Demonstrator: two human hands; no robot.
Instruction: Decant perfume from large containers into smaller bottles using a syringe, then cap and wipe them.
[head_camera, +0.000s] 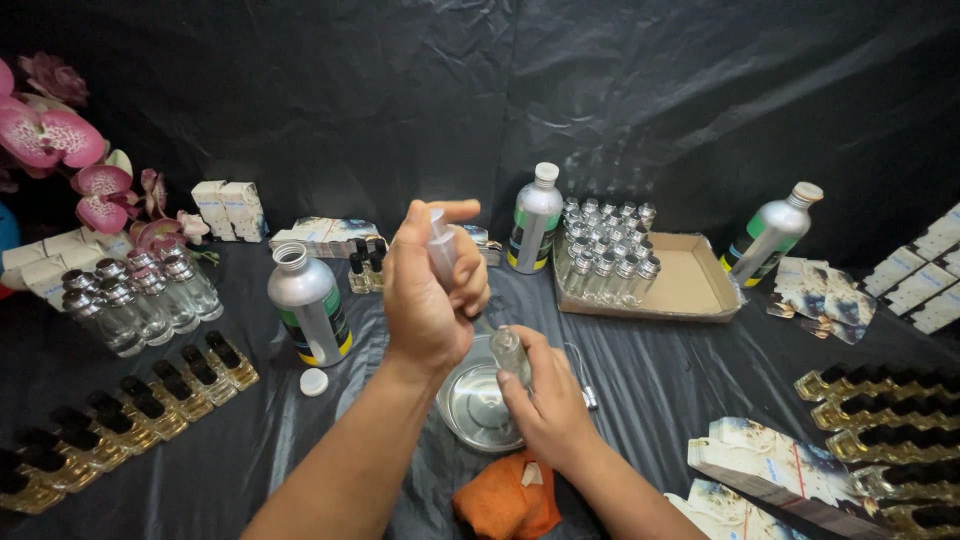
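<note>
A crinkly black plastic sheet (650, 110) hangs behind and covers the worktop (250, 440) too. At 3 o'clock a flat brown cardboard tray (690, 285) holds rows of small clear glass bottles (605, 250) with shiny tops; the far rows are hard to count. Two tall silver metal bottles with white caps stand at 1 o'clock (535, 220) and 2 o'clock (772, 235). A third silver metal bottle (308, 305) stands open at 9 o'clock, its round white cap (314, 382) lying just beside it. A shiny round metal bowl (478, 405) sits in the middle, partly hidden by both hands. An orange cloth (508, 500) at 6 o'clock is cut off at the bottom edge.

The left hand (430, 295) is raised above the bowl. Its fingers are curled tight around a clear plastic syringe (442, 245), mostly hidden in the fist. The right hand (548, 405) is lower, over the bowl's rim. Its fingers pinch a small clear glass bottle (510, 352), held upright just under the syringe.
</note>
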